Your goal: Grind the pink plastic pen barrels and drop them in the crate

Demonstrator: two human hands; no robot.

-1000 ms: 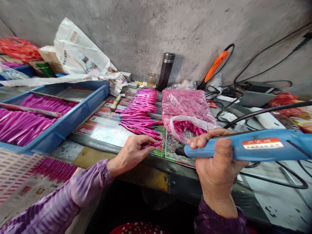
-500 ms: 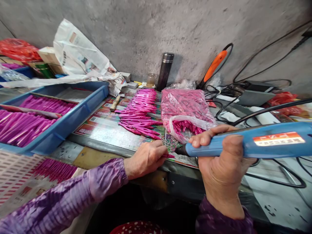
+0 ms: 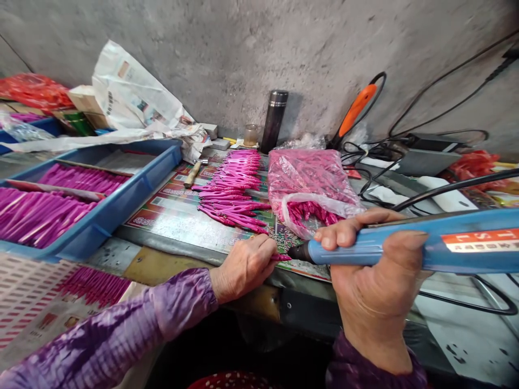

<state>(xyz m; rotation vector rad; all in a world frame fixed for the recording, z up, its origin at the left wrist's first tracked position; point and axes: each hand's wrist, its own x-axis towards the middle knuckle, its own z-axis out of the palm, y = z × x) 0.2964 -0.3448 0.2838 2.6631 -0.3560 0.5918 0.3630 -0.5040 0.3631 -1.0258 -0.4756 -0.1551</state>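
Note:
My left hand [image 3: 248, 267] is closed on a slim magenta piece [image 3: 282, 257], whose tip sticks out to the right past the fingers. In my right hand [image 3: 373, 281] is a blue electric screwdriver [image 3: 365, 246] with a black nose, fingers and thumb wrapped round its body. The nose is right at the tip of the magenta piece; whether they touch I cannot tell. Many tiny metal screws [image 3: 286, 237] lie scattered behind the tip. Beyond my left hand a row of magenta pieces [image 3: 235, 189] is laid out, and beside it sits a plastic bag [image 3: 312, 178] of similar parts.
At left stands a blue tray [image 3: 133, 186] full of magenta pieces, above a pink-and-white basket [image 3: 28, 292]. A small hammer [image 3: 193, 174], a black flask [image 3: 274, 121], a glass jar [image 3: 251, 135] and an orange-handled tool [image 3: 357, 111] are at the back. Cables [image 3: 458, 192] cross the right side.
The screwdriver's nose has come left, up to the tip of the magenta piece. My left hand keeps its grip, nearly in place. The view has shifted slightly.

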